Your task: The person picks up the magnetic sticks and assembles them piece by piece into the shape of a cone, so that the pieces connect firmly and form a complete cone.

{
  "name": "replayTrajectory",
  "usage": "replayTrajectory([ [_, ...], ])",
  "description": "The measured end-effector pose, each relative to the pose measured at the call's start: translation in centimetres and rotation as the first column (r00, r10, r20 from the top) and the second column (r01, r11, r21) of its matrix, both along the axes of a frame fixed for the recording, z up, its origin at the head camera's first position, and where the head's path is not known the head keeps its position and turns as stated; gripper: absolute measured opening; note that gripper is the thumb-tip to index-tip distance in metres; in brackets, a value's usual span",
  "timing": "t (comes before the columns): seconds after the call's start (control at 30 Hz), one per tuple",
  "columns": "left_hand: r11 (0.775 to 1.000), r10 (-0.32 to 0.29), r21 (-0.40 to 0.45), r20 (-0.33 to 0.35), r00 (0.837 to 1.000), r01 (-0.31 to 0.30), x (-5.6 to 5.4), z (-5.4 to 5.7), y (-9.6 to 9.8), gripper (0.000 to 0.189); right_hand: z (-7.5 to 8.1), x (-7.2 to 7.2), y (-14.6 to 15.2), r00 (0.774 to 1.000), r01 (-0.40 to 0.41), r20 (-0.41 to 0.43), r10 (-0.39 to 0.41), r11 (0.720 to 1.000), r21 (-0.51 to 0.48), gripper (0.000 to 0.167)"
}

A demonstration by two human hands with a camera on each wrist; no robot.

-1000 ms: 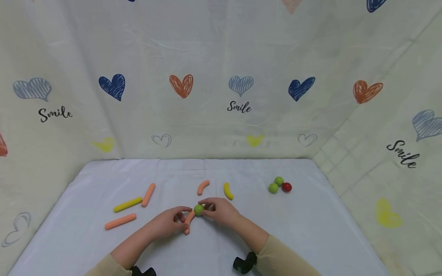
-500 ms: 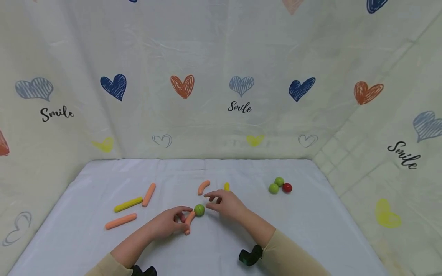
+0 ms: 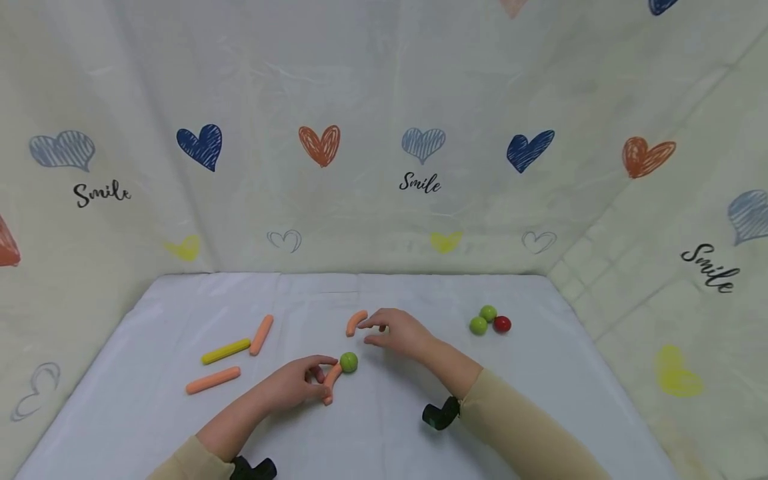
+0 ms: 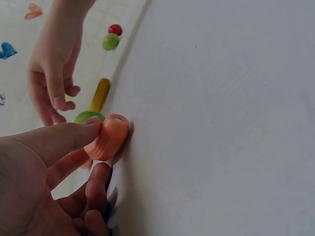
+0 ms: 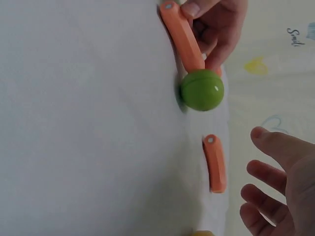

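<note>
left grip [image 3: 300, 384]: thumb and fingers pinching orange curved rod [image 5: 183, 39] | rod on near side of green ball [image 3: 349, 362], end apparently touching | likely light, stiff, smooth; best held mid-length | right grip [image 3: 399, 332]: fingers parted, holding nothing, beyond ball, near short orange arc [image 5: 215, 164]

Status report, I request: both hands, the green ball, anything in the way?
Left hand pinching an orange stick. Green ball at the stick's far end. Right hand empty, near a short orange piece. No obstacle seen between them.

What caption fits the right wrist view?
Left hand holding an orange stick beside a green ball, the right hand empty.
</note>
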State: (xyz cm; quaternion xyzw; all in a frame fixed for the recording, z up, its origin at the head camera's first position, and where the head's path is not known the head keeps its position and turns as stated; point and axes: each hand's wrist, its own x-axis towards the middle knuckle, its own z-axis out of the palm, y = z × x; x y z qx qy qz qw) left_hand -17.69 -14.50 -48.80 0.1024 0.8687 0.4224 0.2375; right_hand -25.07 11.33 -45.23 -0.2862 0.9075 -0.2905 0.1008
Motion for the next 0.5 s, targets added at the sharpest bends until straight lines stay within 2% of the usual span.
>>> replayTrajectory([
  [0.13, 1.000, 0.005, -0.006, 0.001, 1.000, -0.005, 0.0, 0.0, 0.1, 0.053, 0.1, -1.6, 0.0, 0.993, -0.110, -0.033, 0.110, 0.994, 0.002, 0.028],
  [0.2, 1.000, 0.009, -0.010, 0.004, 1.000, -0.009, 0.0, -0.1, 0.2, 0.054, 0.3, -2.3, -0.2, 0.989, -0.137, -0.048, 0.138, 0.990, 0.027, 0.027],
  [0.33, 1.000, 0.014, -0.025, 0.006, 1.000, -0.014, -0.2, -0.1, 0.2, 0.054, 0.6, -3.5, -0.8, 0.991, -0.109, -0.060, 0.117, 0.987, 0.119, 0.027],
  [0.5, 1.000, 0.014, -0.025, 0.004, 1.000, -0.014, -0.2, 0.0, 0.2, 0.054, 0.6, -4.9, -1.8, 0.992, -0.091, -0.066, 0.109, 0.967, 0.238, 0.031],
])
